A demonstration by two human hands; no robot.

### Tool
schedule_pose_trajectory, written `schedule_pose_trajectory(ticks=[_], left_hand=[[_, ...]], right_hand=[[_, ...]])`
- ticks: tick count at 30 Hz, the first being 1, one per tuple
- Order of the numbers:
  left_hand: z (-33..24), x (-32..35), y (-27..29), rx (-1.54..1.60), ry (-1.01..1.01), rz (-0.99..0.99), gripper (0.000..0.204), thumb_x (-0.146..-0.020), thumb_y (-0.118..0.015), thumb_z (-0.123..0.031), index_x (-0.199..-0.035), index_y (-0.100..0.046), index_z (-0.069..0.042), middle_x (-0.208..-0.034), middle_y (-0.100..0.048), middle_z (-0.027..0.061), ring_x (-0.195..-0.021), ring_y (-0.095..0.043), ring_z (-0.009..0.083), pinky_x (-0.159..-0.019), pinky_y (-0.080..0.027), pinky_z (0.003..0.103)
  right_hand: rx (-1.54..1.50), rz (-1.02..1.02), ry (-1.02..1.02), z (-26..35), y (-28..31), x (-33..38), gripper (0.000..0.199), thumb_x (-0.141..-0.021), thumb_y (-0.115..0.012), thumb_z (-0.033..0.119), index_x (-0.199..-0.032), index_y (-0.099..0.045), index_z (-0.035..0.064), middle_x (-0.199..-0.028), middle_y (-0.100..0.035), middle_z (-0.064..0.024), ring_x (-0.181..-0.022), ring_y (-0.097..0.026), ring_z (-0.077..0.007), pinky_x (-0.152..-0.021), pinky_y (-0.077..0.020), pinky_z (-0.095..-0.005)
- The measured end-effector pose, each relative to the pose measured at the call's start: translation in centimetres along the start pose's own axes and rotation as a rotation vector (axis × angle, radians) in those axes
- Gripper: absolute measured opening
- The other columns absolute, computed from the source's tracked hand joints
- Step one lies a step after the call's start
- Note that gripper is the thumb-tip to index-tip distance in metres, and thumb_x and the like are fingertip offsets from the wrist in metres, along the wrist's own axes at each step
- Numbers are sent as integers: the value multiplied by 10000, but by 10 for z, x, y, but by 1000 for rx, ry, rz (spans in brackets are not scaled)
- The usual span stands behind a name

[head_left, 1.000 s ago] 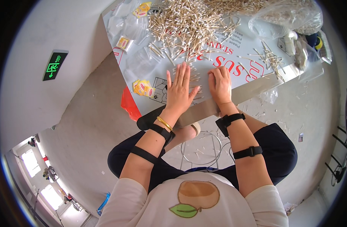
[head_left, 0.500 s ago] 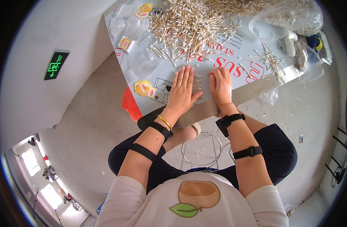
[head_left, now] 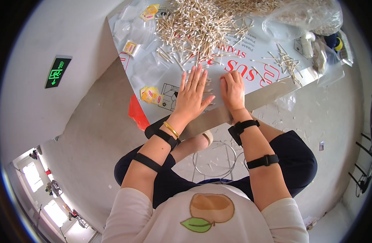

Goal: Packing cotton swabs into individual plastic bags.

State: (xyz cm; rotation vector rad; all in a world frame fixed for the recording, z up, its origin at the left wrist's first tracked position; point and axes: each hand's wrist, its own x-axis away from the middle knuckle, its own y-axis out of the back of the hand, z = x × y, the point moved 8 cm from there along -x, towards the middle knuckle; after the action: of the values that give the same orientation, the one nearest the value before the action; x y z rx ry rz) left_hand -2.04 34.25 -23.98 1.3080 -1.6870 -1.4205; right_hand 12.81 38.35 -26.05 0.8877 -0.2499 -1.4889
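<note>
Left hand [head_left: 193, 94] flat, fingers spread, pressing a few cotton swabs [head_left: 209, 82] on the table [head_left: 271, 87]; right hand [head_left: 233, 88] curled over them, grasp unclear. Likely mid-gathering. Beyond, big swab pile [head_left: 202, 24]; next move probably calls for pinching.
</note>
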Motion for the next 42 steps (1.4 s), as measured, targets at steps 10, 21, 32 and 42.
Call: schedule_pose_trajectory(ticks=[10, 21, 32, 42], left_hand=[[47, 58, 3, 241, 425, -317, 314, -878, -686, -91, -1183, -661, -163, -1200, -570, 74, -1139, -522, 322, -1003, -376, 481], [58, 53, 2, 241, 469, -365, 190, -871, -762, -131, -1044, -685, -158, -1113, -580, 51, -1070, -544, 301, -960, -388, 460], [65, 57, 20, 418, 457, -411, 108, -904, -739, -128, -988, -671, -121, -1079, -589, 63, -1024, -556, 309, -907, -422, 431], [10, 103, 10, 371, 354, -187, 120, -856, -762, -107, -944, -682, -127, -1088, -614, 28, -1051, -577, 274, -943, -414, 426]], right_hand=[[70, 185, 172, 21, -6, -1, 183, -850, -700, 79, -1018, -693, 151, -1011, -594, -49, -966, -576, -272, -862, -440, -421], [49, 319, 167, 19, -21, -10, 158, -860, -745, 107, -993, -665, 131, -1022, -580, -53, -1015, -567, -278, -892, -433, -419], [-31, 499, 94, 26, 4, 19, 140, -863, -736, 94, -982, -664, 113, -1035, -580, -62, -1028, -561, -288, -908, -443, -421], [39, 528, 124, 42, 6, 39, 194, -824, -774, 96, -981, -663, 119, -1018, -568, -49, -1006, -554, -272, -905, -442, -412]])
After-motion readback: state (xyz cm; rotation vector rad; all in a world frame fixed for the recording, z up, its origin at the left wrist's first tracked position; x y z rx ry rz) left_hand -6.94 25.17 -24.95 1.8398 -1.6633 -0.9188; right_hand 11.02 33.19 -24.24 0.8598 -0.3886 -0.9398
